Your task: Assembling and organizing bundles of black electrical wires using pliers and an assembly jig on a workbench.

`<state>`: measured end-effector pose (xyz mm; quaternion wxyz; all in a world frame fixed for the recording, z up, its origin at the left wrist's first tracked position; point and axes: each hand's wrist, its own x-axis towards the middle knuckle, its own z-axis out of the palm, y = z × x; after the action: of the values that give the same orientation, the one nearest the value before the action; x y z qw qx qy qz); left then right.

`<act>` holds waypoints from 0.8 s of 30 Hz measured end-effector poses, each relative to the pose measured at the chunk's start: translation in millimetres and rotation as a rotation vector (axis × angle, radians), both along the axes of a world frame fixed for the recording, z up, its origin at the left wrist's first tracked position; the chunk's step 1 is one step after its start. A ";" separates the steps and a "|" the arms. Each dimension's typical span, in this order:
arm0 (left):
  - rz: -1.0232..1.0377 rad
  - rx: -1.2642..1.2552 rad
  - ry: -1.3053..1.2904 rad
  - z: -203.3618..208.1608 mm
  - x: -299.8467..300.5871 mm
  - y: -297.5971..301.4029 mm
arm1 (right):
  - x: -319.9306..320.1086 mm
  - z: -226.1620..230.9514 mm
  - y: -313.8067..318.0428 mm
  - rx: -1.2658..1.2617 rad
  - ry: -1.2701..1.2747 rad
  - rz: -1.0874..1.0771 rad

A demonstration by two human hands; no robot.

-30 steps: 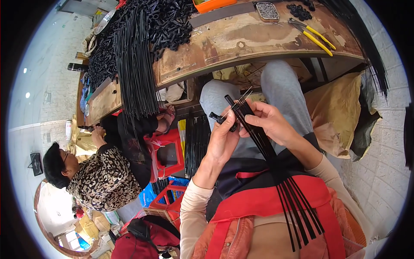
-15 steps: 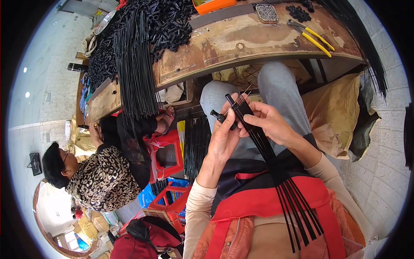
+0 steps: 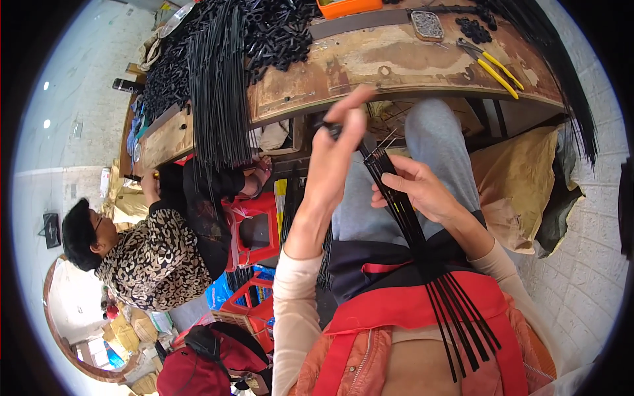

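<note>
Lifted toward the table's front edge, my left hand [image 3: 338, 148] is partly smeared by motion. A short black plastic piece [image 3: 332, 130] shows at its curled fingers, and one or two fingertips stretch beyond it. My right hand [image 3: 419, 188] pinches a bundle of thin black rods [image 3: 406, 221] between thumb and fingers. The rods slant across my lap, with their lower ends fanned out over the red apron band [image 3: 409, 307]. At the bundle's upper end, a few thin tips stick out past the others.
On the wooden table [image 3: 356, 63] lie heaped black plastic pieces [image 3: 277, 39], long black rods [image 3: 221, 86], yellow-handled pliers [image 3: 492, 69], a tin of small metal bits [image 3: 427, 26] and an orange tray [image 3: 350, 6]. A person [image 3: 152, 264] sits at left near red stools [image 3: 254, 228]. Brown sacking [image 3: 512, 185] stands right.
My left hand has moved up and away from the rods' upper end, taking a black piece with it. My right hand still grips the bundle. The view has shifted slightly.
</note>
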<state>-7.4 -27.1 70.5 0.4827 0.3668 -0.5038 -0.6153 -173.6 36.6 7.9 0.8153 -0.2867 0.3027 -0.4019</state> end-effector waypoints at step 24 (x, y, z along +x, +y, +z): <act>0.173 0.237 0.136 -42.6 16.2 17.4 | 1.8 3.4 -5.4 -0.023 0.025 -0.005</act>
<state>8.7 -9.7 27.9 0.5202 0.4205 -0.3604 -0.6501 -171.8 31.2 11.3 0.8071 -0.3000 0.3090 -0.4039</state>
